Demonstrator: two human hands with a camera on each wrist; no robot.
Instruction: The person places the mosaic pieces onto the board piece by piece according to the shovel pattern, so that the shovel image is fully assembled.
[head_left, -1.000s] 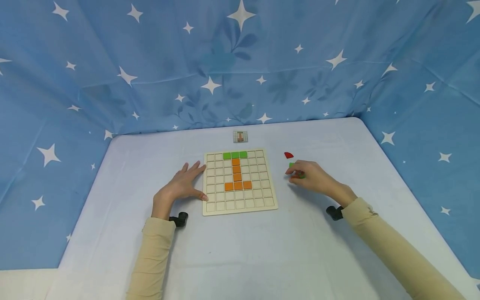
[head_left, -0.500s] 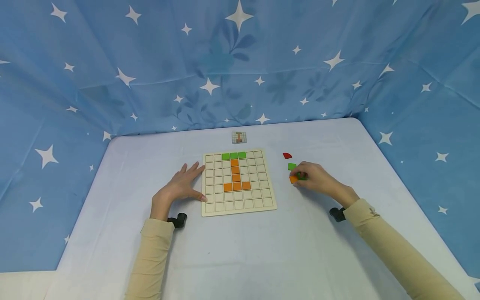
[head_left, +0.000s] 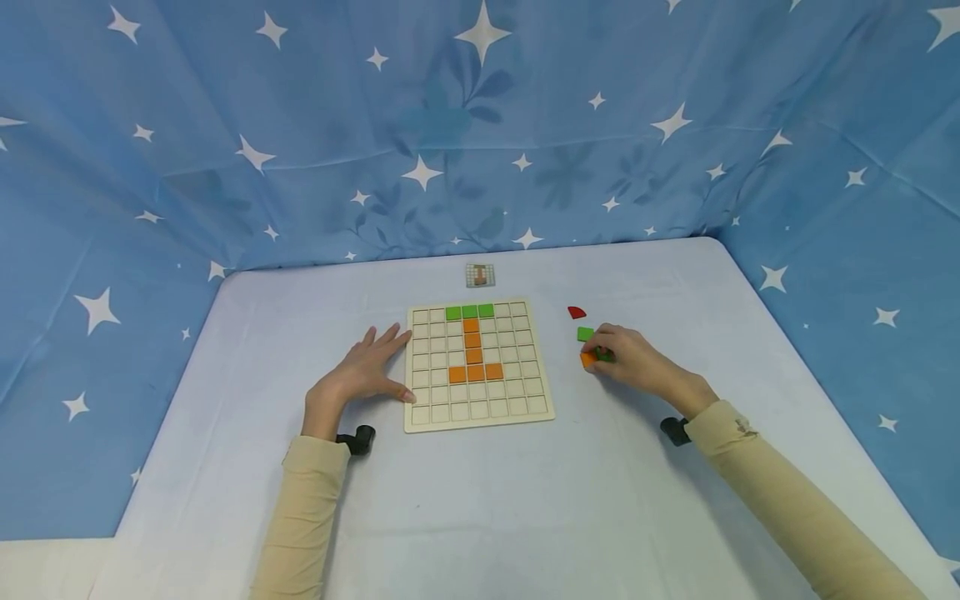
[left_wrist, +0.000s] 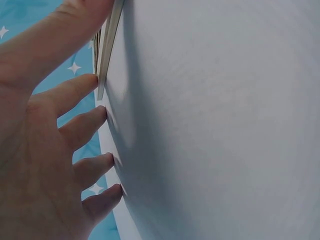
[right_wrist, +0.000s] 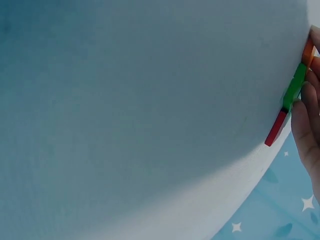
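A cream grid board (head_left: pixel 442 412) lies on the table, bearing green square tiles (head_left: pixel 469 312) in its top row and orange square tiles (head_left: pixel 474 356) below, forming an I shape. My left hand (head_left: pixel 360 367) rests beside it with fingers spread, thumb and index finger touching its left edge; the left wrist view shows the thumb against the board's rim (left_wrist: pixel 107 55). To the right of the board, my right hand (head_left: pixel 630 358) pinches a loose orange tile (head_left: pixel 587 360) at the table surface. A green tile (head_left: pixel 604 355) shows partly beneath that hand.
Another green tile (head_left: pixel 586 334) and a red quarter-circle piece (head_left: pixel 577 312) lie just beyond my right fingers. Behind the board lies a small pattern card (head_left: pixel 480 275). A blue starry curtain (head_left: pixel 337 125) encloses the white table (head_left: pixel 487 517) at the back and sides.
My right hand has shifted slightly right and toward me, bringing the orange tile into sight at its fingertips and uncovering the green tile beyond. The left hand stays at the board.
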